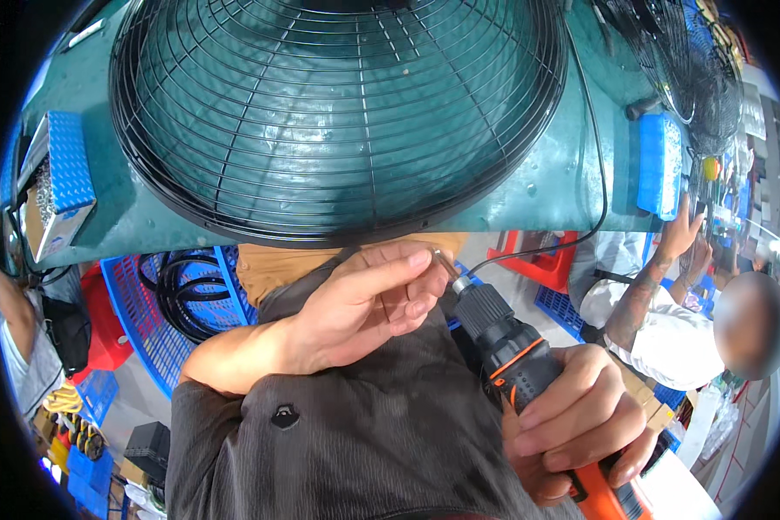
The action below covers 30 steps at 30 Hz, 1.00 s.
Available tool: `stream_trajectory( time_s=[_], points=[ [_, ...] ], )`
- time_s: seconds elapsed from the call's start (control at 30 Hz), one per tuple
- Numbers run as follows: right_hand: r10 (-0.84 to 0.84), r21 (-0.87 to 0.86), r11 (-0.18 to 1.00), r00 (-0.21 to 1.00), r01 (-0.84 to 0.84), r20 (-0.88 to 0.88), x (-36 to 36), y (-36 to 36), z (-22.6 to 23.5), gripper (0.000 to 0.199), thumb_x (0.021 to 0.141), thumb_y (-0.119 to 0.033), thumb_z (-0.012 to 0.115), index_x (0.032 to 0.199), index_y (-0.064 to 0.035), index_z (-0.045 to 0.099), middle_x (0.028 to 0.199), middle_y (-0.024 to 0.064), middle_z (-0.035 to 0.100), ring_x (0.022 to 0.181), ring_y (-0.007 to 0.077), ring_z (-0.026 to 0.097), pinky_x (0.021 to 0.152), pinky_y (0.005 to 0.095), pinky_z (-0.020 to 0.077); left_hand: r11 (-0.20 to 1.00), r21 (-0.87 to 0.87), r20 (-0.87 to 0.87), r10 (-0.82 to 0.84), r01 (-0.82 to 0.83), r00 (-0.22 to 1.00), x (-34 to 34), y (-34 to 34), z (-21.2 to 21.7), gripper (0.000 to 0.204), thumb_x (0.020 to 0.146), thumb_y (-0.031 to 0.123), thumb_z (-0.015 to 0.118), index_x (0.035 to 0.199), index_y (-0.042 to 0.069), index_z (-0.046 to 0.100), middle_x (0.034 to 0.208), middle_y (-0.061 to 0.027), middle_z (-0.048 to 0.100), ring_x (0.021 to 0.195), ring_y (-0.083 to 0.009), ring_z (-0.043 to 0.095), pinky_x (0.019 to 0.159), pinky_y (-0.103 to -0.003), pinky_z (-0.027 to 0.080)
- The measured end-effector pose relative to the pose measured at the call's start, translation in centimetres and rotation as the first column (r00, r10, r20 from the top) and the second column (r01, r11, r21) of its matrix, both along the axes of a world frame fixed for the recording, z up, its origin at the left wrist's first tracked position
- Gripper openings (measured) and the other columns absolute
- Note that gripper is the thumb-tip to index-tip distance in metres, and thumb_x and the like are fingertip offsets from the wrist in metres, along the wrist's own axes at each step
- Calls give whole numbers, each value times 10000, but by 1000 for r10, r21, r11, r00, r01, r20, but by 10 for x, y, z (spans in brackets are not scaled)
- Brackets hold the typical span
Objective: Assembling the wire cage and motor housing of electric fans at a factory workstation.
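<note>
My right hand is wrapped round the grip of an orange and black cordless drill, which points up and to the left. A metal bit sticks out of its chuck. My left hand is at the bit's tip with thumb and forefinger pinched together. Whatever small thing they may hold there is too small to make out. Just beyond both hands, a large round black wire fan guard lies on the green tabletop, its rim at the near edge.
A blue-patterned carton of small parts stands on the left, a blue bin on the right. A black cable runs over the table edge. Below are a blue basket with black coils and a red stool. A co-worker sits at right.
</note>
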State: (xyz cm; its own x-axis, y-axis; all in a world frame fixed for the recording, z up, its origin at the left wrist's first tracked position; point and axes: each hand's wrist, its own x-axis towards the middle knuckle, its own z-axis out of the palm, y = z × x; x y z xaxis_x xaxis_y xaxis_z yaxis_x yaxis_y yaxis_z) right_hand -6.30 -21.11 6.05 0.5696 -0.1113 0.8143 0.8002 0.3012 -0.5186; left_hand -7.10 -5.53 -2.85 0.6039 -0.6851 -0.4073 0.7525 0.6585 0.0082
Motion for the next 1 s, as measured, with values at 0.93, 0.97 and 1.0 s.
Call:
stream_trajectory(
  time_s=[0.93, 0.97, 1.0],
  points=[
    [95, -544, 809, 963, -222, -252, 39, 44, 25, 482, 837, -103, 720, 1241, -63, 460, 825, 63, 577, 555, 157, 594, 533, 253, 515, 542, 401, 855, -511, -739, 89, 0, 72, 4, 352, 876, 214, 676, 1184, 49, 636, 838, -26, 604, 749, -125, 542, 590, -247, 435],
    [92, -509, 825, 948, -244, -305, 40, 47, 26, 473, 845, -90, 717, 1241, -73, 459, 825, 66, 578, 546, 157, 582, 505, 265, 488, 332, 249, 774, -632, -910, -19, 1, 86, 8, 418, 837, 270, 725, 1203, 89, 634, 941, -64, 613, 797, -176, 565, 650, -300, 463],
    [126, -487, 819, 924, -302, -362, 44, 45, 28, 482, 842, -81, 717, 1246, -75, 455, 827, 71, 578, 552, 156, 583, 500, 270, 481, 109, -7, 656, -750, -994, -87, 3, 96, 13, 488, 798, 325, 775, 1222, 130, 631, 1044, -102, 622, 845, -227, 587, 711, -353, 491]
  ],
)
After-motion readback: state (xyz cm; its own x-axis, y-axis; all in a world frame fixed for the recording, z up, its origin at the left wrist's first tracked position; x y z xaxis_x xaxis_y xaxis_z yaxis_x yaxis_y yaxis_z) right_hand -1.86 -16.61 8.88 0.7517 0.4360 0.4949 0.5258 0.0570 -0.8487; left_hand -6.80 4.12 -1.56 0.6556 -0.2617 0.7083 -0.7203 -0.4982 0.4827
